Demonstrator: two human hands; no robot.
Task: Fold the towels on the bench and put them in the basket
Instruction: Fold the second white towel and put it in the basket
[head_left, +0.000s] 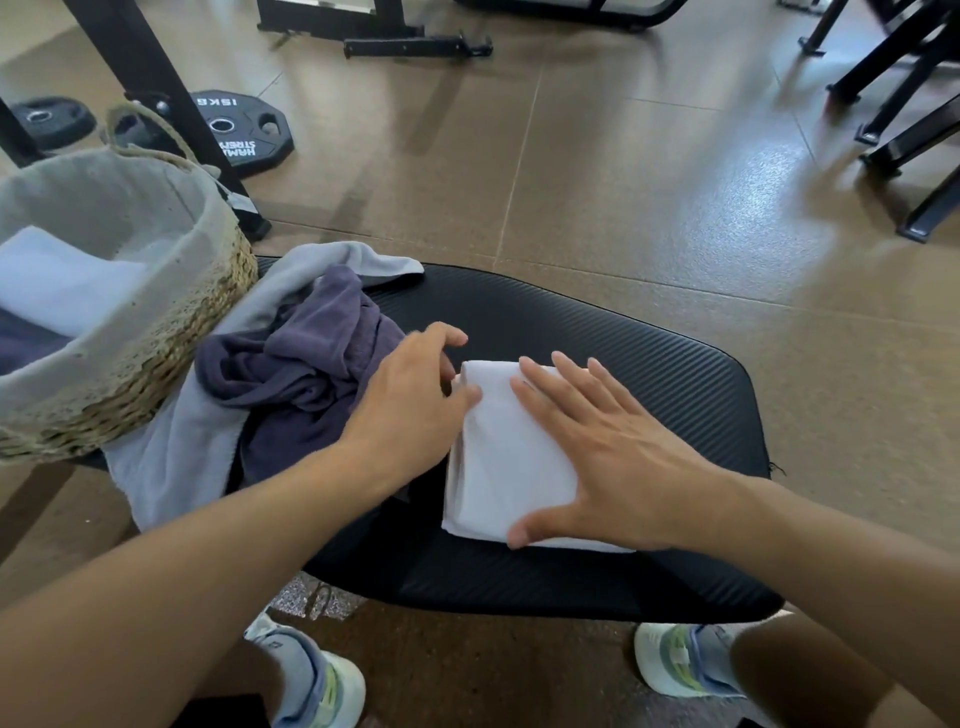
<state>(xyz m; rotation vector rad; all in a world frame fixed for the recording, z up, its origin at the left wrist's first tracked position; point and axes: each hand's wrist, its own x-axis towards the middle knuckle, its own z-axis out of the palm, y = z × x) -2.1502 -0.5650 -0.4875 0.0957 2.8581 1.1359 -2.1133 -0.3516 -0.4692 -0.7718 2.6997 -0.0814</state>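
Two hands on the folded white towel (498, 457) mid-bench (649, 343): right hand (618, 462) flat, fingers spread; left hand (415, 400) curled at its left edge. Long axis runs away from the person. Basket (171, 332) sits at bench's left end, nearer the left hand.

folded white towel (511, 470) lies flat on bench (649, 353).

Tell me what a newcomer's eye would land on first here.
First, the folded white towel in the middle of the black bench, with the right hand flat on it and the left hand at its edge. Next, the woven basket at the left, beside crumpled purple and grey towels.
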